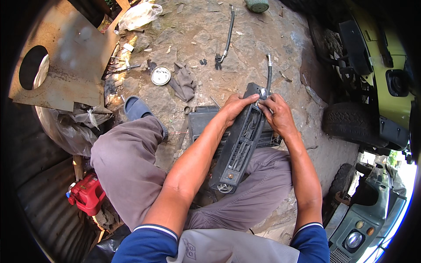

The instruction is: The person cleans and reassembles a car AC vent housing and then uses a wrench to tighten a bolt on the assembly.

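Observation:
A long black louvred vent unit point(245, 140) lies slanted across my lap, its far end raised between my hands. My left hand point(237, 107) is closed round the far end from the left, thumb on top. At the right edge of that end my right hand point(277, 111) has its fingers pinched together, close to a small shiny piece point(262, 92); what they hold is hidden. A black hose point(269, 74) with a metal end fitting runs away from the unit's far end; whether it joins the unit is unclear. Under my left forearm sits a black plastic case point(201, 120).
On the ground ahead lie another black hose point(229, 35), a round gauge point(161, 76) and a grey rag point(183, 83). A red jerrycan point(87, 193) stands at left, below a rusty metal sheet point(70, 65). Vehicles with a big tyre point(351, 125) line the right side.

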A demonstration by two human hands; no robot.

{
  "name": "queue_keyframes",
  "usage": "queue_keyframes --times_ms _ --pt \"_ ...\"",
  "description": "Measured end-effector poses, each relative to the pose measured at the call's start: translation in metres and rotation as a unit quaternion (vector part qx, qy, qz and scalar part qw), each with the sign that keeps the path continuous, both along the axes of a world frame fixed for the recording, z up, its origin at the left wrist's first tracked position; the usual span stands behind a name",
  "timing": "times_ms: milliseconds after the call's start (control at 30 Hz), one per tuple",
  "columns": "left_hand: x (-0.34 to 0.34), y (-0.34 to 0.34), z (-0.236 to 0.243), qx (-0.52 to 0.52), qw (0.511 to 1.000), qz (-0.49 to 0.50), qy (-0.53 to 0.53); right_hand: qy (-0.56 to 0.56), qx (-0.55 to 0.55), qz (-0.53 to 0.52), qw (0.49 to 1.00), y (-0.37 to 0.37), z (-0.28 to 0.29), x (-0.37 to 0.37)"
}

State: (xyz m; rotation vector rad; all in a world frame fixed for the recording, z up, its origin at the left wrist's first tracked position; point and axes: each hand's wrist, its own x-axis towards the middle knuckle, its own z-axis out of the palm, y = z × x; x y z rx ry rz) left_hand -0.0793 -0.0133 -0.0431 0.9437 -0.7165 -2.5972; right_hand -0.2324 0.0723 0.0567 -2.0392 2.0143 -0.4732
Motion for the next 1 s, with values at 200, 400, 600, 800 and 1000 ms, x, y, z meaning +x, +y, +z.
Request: queue_keyframes --times_ms 200,400,600,800,1000 --pt "0.000 0.002 0.004 -0.007 1.000 0.000 -0.018 0.026 -0.012 -0.005 1.000 0.003 -0.003 0.006" --pt "-0.001 0.004 0.005 -0.026 0.999 -0.010 -0.033 0.064 0.020 -0.053 0.996 0.007 -0.006 0.016" --pt "-0.005 0.007 0.002 -0.038 0.998 -0.006 -0.051 0.055 0.031 -0.123 0.990 0.012 -0.015 0.023" --pt "0.001 0.005 0.006 -0.034 0.999 -0.013 -0.029 -0.078 0.114 -0.125 0.983 0.004 0.018 0.010" --pt "0.000 0.004 0.001 -0.006 1.000 -0.017 0.007 -0.015 0.035 -0.008 0.999 0.009 0.021 -0.005"
